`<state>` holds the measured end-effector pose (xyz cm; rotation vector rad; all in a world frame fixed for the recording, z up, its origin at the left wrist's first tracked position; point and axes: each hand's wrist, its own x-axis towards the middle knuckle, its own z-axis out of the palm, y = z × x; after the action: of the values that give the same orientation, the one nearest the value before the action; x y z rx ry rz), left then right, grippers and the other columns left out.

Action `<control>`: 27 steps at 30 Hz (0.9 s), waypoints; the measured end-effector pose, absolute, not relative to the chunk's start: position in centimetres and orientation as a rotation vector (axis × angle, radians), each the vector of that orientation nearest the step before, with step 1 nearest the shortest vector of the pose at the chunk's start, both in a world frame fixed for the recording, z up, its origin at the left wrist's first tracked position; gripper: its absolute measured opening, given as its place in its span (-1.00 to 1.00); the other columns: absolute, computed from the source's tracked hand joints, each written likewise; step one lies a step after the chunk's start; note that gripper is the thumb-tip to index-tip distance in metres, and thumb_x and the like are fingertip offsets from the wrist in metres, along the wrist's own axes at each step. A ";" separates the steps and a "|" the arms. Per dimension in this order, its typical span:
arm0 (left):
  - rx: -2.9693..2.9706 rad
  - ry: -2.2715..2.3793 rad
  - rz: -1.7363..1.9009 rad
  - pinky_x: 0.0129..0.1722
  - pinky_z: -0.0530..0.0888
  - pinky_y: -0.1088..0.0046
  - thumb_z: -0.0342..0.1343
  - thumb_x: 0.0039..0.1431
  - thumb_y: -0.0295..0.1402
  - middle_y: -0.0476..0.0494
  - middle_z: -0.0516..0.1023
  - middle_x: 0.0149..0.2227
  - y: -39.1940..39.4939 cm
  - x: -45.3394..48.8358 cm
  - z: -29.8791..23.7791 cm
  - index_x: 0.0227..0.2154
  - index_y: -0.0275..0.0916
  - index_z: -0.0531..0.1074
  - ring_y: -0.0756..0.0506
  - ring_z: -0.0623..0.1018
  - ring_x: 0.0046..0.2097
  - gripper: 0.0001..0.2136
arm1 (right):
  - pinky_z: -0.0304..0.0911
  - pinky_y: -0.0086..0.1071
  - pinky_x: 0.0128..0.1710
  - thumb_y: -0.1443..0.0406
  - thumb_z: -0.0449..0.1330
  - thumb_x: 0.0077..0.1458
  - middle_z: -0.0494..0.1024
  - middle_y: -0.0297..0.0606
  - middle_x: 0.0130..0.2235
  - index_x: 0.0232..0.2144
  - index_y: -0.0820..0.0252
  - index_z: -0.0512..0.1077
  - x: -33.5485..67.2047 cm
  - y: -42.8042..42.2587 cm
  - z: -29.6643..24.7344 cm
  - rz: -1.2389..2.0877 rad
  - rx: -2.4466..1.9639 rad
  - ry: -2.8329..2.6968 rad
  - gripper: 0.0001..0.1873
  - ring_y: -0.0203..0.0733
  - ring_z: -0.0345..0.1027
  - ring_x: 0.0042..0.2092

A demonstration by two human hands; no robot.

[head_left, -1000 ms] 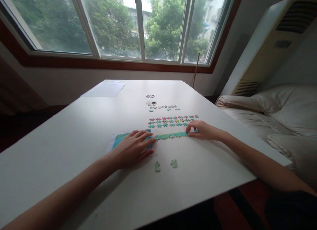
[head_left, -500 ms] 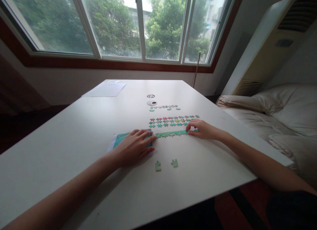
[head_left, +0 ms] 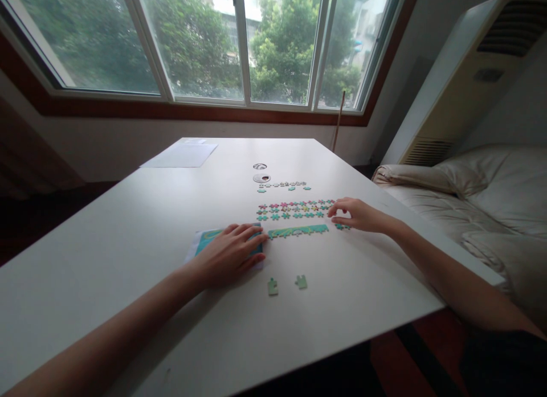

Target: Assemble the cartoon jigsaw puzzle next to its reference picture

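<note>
My left hand [head_left: 233,250] lies flat, fingers stretched, on a blue-green picture sheet [head_left: 207,237]. Its fingertips reach the left end of a joined strip of green jigsaw pieces [head_left: 298,231]. My right hand [head_left: 358,215] hovers at the right end of the loose puzzle rows. Its thumb and forefinger are a little apart, with nothing visible between them. Beside them are rows of loose jigsaw pieces [head_left: 290,209], pink, yellow and teal. A few teal pieces [head_left: 342,226] lie just below that hand. Nearer me sit two pale green pieces [head_left: 272,287] [head_left: 301,281].
Farther back on the white table [head_left: 106,232] are a row of small pale pieces [head_left: 284,184] and two round discs [head_left: 262,178] [head_left: 260,166]. White paper [head_left: 182,155] lies at the back left. A cream sofa [head_left: 470,192] stands to the right.
My right hand has left the strip's right end and moved up and right, its fingers parting. The strip's end and the teal pieces now show. My left hand stays nearly still.
</note>
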<state>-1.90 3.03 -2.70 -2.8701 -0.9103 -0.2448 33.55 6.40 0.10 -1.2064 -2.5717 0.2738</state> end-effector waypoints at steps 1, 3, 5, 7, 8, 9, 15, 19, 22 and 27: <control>-2.871 -0.912 -0.242 0.01 0.27 0.17 -0.19 0.30 -0.18 -0.21 0.32 0.06 3.0 -1.9 -2.7 0.04 -0.17 0.22 -0.20 0.32 0.07 -0.67 | 0.20 -0.39 -0.29 0.26 0.12 0.07 0.54 -0.21 -0.31 -0.35 0.20 0.46 33.7 6.5 0.2 0.262 -1.216 -2.565 -0.84 -0.22 0.33 -0.30; -2.873 -0.915 -0.236 0.01 0.27 0.16 -0.19 0.30 -0.18 -0.21 0.33 0.05 3.1 -1.9 -2.7 0.03 -0.17 0.23 -0.20 0.32 0.06 -0.67 | 0.20 -0.39 -0.29 0.26 0.12 0.07 0.53 -0.20 -0.33 -0.38 0.21 0.46 33.9 6.6 0.3 0.251 -1.224 -2.559 -0.84 -0.21 0.34 -0.29; -2.874 -0.918 -0.227 0.01 0.28 0.16 -0.19 0.30 -0.18 -0.21 0.33 0.05 3.0 -1.9 -2.6 0.03 -0.18 0.23 -0.20 0.32 0.06 -0.67 | 0.20 -0.39 -0.29 0.25 0.11 0.07 0.53 -0.20 -0.35 -0.39 0.21 0.47 33.9 6.6 0.3 0.263 -1.220 -2.573 -0.83 -0.21 0.35 -0.30; -2.875 -0.921 -0.216 0.01 0.28 0.16 -0.19 0.30 -0.19 -0.22 0.33 0.05 3.0 -1.9 -2.6 0.04 -0.19 0.22 -0.20 0.32 0.07 -0.66 | 0.20 -0.39 -0.28 0.25 0.12 0.07 0.54 -0.20 -0.35 -0.39 0.20 0.47 33.7 6.6 0.1 0.286 -1.207 -2.592 -0.83 -0.21 0.36 -0.30; -2.874 -0.922 -0.209 0.01 0.28 0.16 -0.19 0.30 -0.19 -0.23 0.33 0.05 3.0 -1.9 -2.6 0.05 -0.19 0.21 -0.21 0.32 0.07 -0.66 | 0.20 -0.38 -0.27 0.25 0.12 0.07 0.54 -0.21 -0.34 -0.38 0.20 0.48 33.6 6.5 0.0 0.294 -1.202 -2.595 -0.83 -0.21 0.36 -0.29; -2.871 -0.923 -0.204 0.01 0.28 0.15 -0.19 0.30 -0.19 -0.24 0.32 0.05 3.0 -1.9 -2.6 0.06 -0.19 0.21 -0.21 0.32 0.07 -0.65 | 0.21 -0.38 -0.26 0.26 0.13 0.06 0.54 -0.21 -0.33 -0.37 0.20 0.47 33.4 6.5 -0.1 0.299 -1.197 -2.596 -0.84 -0.21 0.36 -0.29; -2.847 -0.910 -0.205 -0.01 0.30 0.14 -0.21 0.30 -0.18 -0.25 0.31 0.07 2.9 -1.9 -2.7 0.09 -0.15 0.18 -0.22 0.32 0.08 -0.63 | 0.21 -0.35 -0.18 0.29 0.15 0.03 0.55 -0.23 -0.28 -0.32 0.18 0.46 32.5 6.2 -0.8 0.310 -1.145 -2.619 -0.86 -0.21 0.38 -0.25; -2.839 -0.910 -0.189 -0.01 0.30 0.15 -0.22 0.30 -0.17 -0.26 0.30 0.07 3.0 -2.0 -2.8 0.10 -0.16 0.18 -0.22 0.31 0.08 -0.63 | 0.21 -0.35 -0.19 0.29 0.15 0.03 0.54 -0.22 -0.30 -0.34 0.19 0.46 32.4 6.3 -1.1 0.296 -1.137 -2.616 -0.87 -0.21 0.38 -0.26; -2.843 -0.913 -0.193 -0.01 0.30 0.15 -0.22 0.30 -0.17 -0.25 0.30 0.07 3.0 -2.0 -2.8 0.11 -0.14 0.17 -0.22 0.32 0.07 -0.62 | 0.21 -0.33 -0.19 0.29 0.13 0.04 0.54 -0.22 -0.30 -0.34 0.19 0.46 32.4 6.3 -1.1 0.296 -1.130 -2.613 -0.86 -0.21 0.38 -0.26; -2.860 -0.917 -0.203 -0.02 0.30 0.14 -0.23 0.30 -0.17 -0.24 0.30 0.07 3.1 -2.0 -2.8 0.12 -0.12 0.16 -0.22 0.32 0.08 -0.62 | 0.21 -0.32 -0.18 0.27 0.12 0.04 0.55 -0.20 -0.28 -0.33 0.19 0.45 32.2 6.1 -0.9 0.328 -1.144 -2.621 -0.84 -0.19 0.37 -0.25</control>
<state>-1.96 3.05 -2.75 -2.8603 -0.9169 -0.2029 32.24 6.08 -0.88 -1.1437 -2.6205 0.3283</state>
